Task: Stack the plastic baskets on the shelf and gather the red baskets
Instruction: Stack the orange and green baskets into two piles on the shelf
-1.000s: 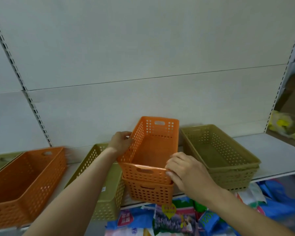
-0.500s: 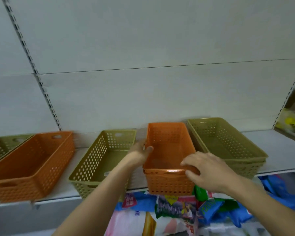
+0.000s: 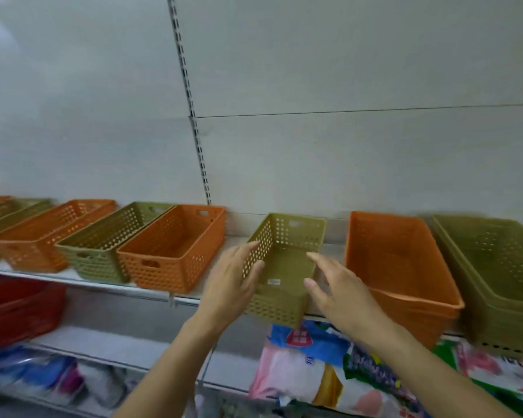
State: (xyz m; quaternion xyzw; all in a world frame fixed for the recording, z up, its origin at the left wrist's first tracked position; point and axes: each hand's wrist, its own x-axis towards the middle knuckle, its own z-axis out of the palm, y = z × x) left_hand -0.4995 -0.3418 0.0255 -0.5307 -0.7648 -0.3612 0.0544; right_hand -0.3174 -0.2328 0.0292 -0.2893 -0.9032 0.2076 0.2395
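Observation:
A single olive-green basket [image 3: 287, 254] stands on the shelf [image 3: 151, 292] straight ahead. My left hand [image 3: 234, 283] hovers by its left wall with fingers spread, and my right hand [image 3: 335, 289] hovers over its right rim, fingers relaxed; neither grips it. Right of it sits the nested stack of orange baskets [image 3: 396, 267], then a stack of olive-green baskets [image 3: 495, 273]. To the left stand an orange basket [image 3: 175, 251], an olive-green one [image 3: 109, 242] and another orange one [image 3: 49, 233].
More baskets [image 3: 3, 209] line the shelf's far left. A red basket [image 3: 18, 309] sits on the lower shelf at left. Packaged goods [image 3: 329, 366] fill the lower shelf under my arms. A slotted upright [image 3: 194, 131] runs up the white back panel.
The orange basket has been set down nested in its stack and both hands have let go. My hands have moved left to the single olive-green basket, and my view has swung left.

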